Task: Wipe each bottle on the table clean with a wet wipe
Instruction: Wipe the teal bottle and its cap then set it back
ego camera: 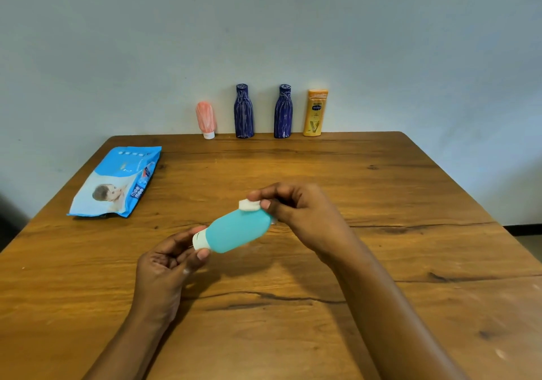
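Above the middle of the wooden tabletop (381,189), a teal bottle (237,231) is held clear of the wood between two hands. Its long axis is laid on a slant, nearly level: the white cap is pointed down and to the left, toward the person, and the rounded base is pointed up and to the right, away. The cap end is pinched by the left hand (173,259), whose fingers (199,229) are curled round it with the thumb underneath. A small wad of wet wipe (249,205) is pinched by the fingers (265,203) of the right hand (296,212) and is pressed onto the bottle's upper side, close to the base.

Along the far edge, against the wall (293,27), four bottles are stood in a row: a pink tube (206,120) set on its white cap, a dark blue bottle (244,111), a second dark blue bottle (283,111) and a yellow bottle (315,112). The first three are marked with pale streaks. A wide band of bare wood is left between that row and the hands, and more is seen to the right, as far as the slanting right edge. A blue pack of wipes (117,181) is laid flat near the left edge, well apart from the hands and from the row
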Available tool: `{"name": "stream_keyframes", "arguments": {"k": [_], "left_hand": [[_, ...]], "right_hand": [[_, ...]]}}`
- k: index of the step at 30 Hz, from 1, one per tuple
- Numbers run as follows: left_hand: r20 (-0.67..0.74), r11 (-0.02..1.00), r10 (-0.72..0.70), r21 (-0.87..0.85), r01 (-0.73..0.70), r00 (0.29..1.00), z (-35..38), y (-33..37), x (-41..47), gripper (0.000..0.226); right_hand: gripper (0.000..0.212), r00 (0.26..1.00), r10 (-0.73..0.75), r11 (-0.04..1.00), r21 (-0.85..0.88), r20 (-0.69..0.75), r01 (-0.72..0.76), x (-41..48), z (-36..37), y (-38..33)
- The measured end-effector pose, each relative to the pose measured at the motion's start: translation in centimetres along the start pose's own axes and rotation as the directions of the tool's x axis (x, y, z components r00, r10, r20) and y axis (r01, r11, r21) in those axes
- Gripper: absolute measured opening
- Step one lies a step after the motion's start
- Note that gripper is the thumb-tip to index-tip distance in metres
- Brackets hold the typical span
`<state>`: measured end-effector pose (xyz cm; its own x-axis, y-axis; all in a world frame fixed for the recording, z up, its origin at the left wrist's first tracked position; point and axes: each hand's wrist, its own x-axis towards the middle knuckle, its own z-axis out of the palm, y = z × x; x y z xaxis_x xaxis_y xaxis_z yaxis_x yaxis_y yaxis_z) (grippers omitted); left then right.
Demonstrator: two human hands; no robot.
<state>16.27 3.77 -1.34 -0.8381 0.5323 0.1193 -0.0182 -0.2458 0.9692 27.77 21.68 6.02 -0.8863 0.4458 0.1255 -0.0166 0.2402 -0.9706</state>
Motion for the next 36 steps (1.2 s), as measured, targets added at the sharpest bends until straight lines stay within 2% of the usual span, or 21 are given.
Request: {"name": "stream_keyframes", "arguments": {"k": [2, 7, 12, 17, 19, 21, 23, 26, 28, 33, 36], "left_hand": [[-0.007, 1.000, -0.009, -0.016, 0.009, 1.000, 0.1, 0.2, 0.0, 0.067], [-0.027, 0.999, -0.024, -0.041, 0.023, 0.999, 0.1, 0.4, 0.0, 0.068], [-0.056, 0.998, -0.038, -0.058, 0.035, 0.998, 0.0, 0.4, 0.0, 0.068], [-0.075, 0.994, -0.078, -0.077, 0.073, 0.994, 0.0, 0.5, 0.0, 0.069], [-0.082, 0.992, -0.099, -0.087, 0.092, 0.992, 0.2, 0.6, 0.1, 0.069], [-0.097, 0.988, -0.133, -0.093, 0.124, 0.986, 0.2, 0.6, 0.2, 0.072], [-0.121, 0.978, -0.199, -0.084, 0.190, 0.972, 0.1, 0.7, 0.4, 0.073], [-0.096, 0.927, -0.373, -0.014, 0.374, 0.923, 0.3, 1.2, 1.1, 0.037], [-0.070, 0.870, -0.482, 0.079, 0.487, 0.873, 0.5, 1.5, 1.6, 0.030], [-0.064, 0.734, -0.637, 0.255, 0.630, 0.768, 1.1, 1.4, 2.3, 0.042], [-0.102, 0.712, -0.628, 0.325, 0.622, 0.772, 1.6, 1.4, 2.0, 0.041]], "right_hand": [[0.022, 0.995, -0.024, 0.998, 0.062, -0.093, 0.030, -0.4, 0.5, 0.8], [0.025, 0.942, -0.129, 0.986, 0.065, -0.309, 0.156, -2.1, 2.9, 1.8], [0.030, 0.800, -0.387, 0.921, -0.155, -0.458, 0.357, -3.1, 5.0, 3.2], [0.041, 0.732, -0.532, 0.832, -0.424, -0.426, 0.358, -3.4, 6.0, 3.8], [0.041, 0.754, -0.560, 0.792, -0.488, -0.343, 0.366, -3.7, 6.4, 4.0], [0.039, 0.780, -0.555, 0.792, -0.470, -0.289, 0.389, -4.1, 6.8, 4.3], [0.038, 0.781, -0.499, 0.852, -0.378, -0.375, 0.362, -4.4, 6.1, 4.2], [0.034, 0.730, -0.456, 0.888, -0.313, -0.509, 0.336, -3.9, 3.2, 3.8], [0.030, 0.732, -0.449, 0.890, -0.330, -0.512, 0.315, -3.5, 2.0, 3.8], [0.029, 0.832, -0.268, 0.945, -0.300, -0.486, 0.130, -2.3, 2.2, 5.9], [0.028, 0.885, -0.301, 0.878, -0.465, -0.356, 0.112, -1.3, 3.0, 6.5]]}}
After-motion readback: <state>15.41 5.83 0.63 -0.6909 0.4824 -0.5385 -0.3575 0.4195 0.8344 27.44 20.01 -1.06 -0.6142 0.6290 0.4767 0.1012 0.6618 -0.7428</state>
